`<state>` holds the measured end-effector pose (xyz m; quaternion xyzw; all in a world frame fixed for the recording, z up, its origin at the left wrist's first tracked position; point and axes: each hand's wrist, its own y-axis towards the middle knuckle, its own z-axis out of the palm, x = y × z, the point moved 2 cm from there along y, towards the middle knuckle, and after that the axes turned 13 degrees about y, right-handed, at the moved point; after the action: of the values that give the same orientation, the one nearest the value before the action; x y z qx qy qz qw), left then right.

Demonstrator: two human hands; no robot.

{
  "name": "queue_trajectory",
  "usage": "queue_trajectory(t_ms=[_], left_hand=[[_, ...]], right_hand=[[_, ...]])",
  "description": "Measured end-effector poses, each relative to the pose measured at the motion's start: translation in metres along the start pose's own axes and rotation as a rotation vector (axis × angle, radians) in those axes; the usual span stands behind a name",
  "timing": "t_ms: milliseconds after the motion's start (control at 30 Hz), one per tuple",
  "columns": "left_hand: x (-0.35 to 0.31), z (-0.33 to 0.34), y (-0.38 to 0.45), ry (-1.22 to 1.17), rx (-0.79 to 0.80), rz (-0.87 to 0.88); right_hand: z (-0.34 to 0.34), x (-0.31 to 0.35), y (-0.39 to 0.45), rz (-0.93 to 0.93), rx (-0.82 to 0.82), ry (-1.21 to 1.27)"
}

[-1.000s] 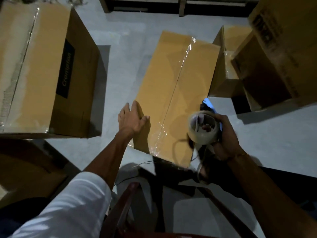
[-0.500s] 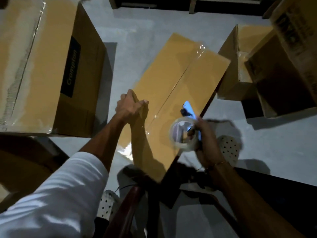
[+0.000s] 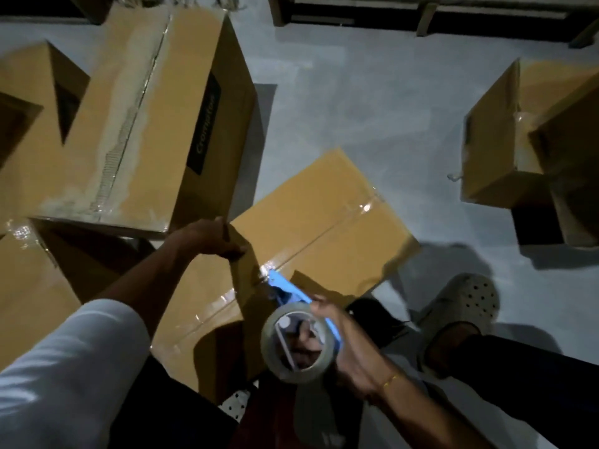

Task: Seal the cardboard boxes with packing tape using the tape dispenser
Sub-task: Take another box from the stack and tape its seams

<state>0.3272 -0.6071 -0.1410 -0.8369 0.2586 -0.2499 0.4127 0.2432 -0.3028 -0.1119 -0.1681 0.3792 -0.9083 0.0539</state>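
Cardboard fills the grey floor (image 3: 372, 102): the box (image 3: 327, 228) being sealed lies in the middle, just right of a bigger box (image 3: 155, 124) with a black label. Clear tape runs along its centre seam. Left hand (image 3: 210, 239) grips the box's near-left corner, fingers wrapped over the edge. Right hand (image 3: 337, 338) is closed around the dispenser (image 3: 291, 293), whose blue nose touches the seam at the near end, the tape roll (image 3: 299, 341) nearest the camera. More boxes (image 3: 518, 134) stand far right, well apart. A perforated clog (image 3: 466, 303) rests near right.
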Motion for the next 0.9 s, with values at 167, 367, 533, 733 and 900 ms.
queue_trajectory(t_ms=[167,367,533,733,900], left_hand=[[-0.033,0.000,-0.006,0.255,0.054,0.146],[-0.083,-0.007,-0.050,0.090,-0.330,0.053],[-0.136,-0.017,-0.111,-1.008,0.005,0.332],[-0.170,-0.032,-0.163,-1.328,0.361,0.507],[-0.179,-0.041,-0.181,-1.348,0.348,0.570]], right_hand=[[-0.013,0.058,-0.018,-0.090,0.051,0.155],[-0.024,0.123,-0.045,-0.218,0.066,0.015],[-0.019,0.144,-0.079,-0.335,0.067,-0.229],[-0.006,0.152,-0.115,-0.501,0.017,-0.533],[-0.003,0.157,-0.147,-0.588,0.001,-0.797]])
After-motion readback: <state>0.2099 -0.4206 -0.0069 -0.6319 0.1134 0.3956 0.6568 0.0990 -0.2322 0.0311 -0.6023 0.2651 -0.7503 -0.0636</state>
